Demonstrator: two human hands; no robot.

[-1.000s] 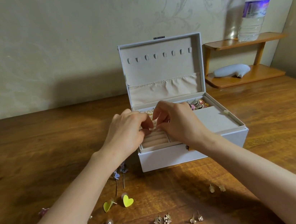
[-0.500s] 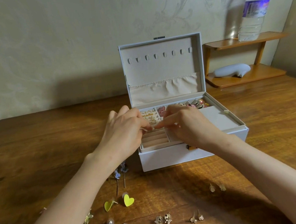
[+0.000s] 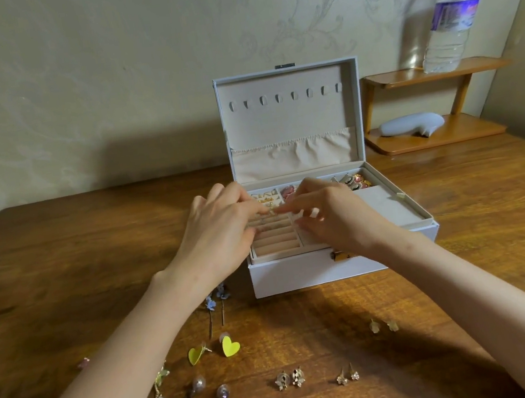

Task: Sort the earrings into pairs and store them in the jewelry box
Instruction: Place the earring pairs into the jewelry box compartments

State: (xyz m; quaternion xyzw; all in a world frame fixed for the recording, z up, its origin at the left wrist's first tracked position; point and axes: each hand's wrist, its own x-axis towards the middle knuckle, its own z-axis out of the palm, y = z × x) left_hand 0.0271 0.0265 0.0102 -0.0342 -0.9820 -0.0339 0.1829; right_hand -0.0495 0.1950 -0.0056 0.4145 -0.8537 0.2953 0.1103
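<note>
Storing step: judged mid-task, one piece going into the jewelry box [image 3: 314,272].
Left hand [image 3: 221,227]: fingers curled, tips pinching a small earring [image 3: 271,212].
Right hand [image 3: 330,216]: thumb and forefinger narrow, meeting the same piece; grip partly hidden.
Location: over the roll slots [image 3: 273,240], front-left of the tray.
Unstored: yellow hearts [image 3: 230,346], gold studs [image 3: 347,377] and other pairs lie on the table [image 3: 62,258].
Risk 1: tiny piece slips from the fingertips and drops between the rolls.
Risk 2: withdrawing forearms sweep the laid-out pairs and mix them.
</note>
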